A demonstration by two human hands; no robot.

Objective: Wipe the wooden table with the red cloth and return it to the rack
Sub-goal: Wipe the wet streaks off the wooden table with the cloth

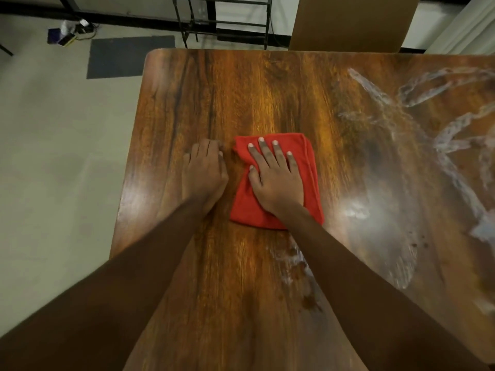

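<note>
A folded red cloth [308, 172] lies flat near the middle of the wooden table [267, 89]. My right hand [276, 178] presses down on the cloth with straight, spread fingers. Just left of the cloth, my left hand [205, 170] rests on the bare wood with its fingers curled under, holding nothing. White smears and wet streaks [442, 135] cover the right part of the table, and a smaller smear with dark spots [300, 266] sits near my right forearm. A black metal rack [225, 20] stands on the floor beyond the table's far edge.
A brown cardboard panel [353, 22] leans behind the table's far right edge. On the floor at the left lie a dark grey mat [128, 56] and a small pile of clutter with cables [69, 32]. The table's left edge borders open floor.
</note>
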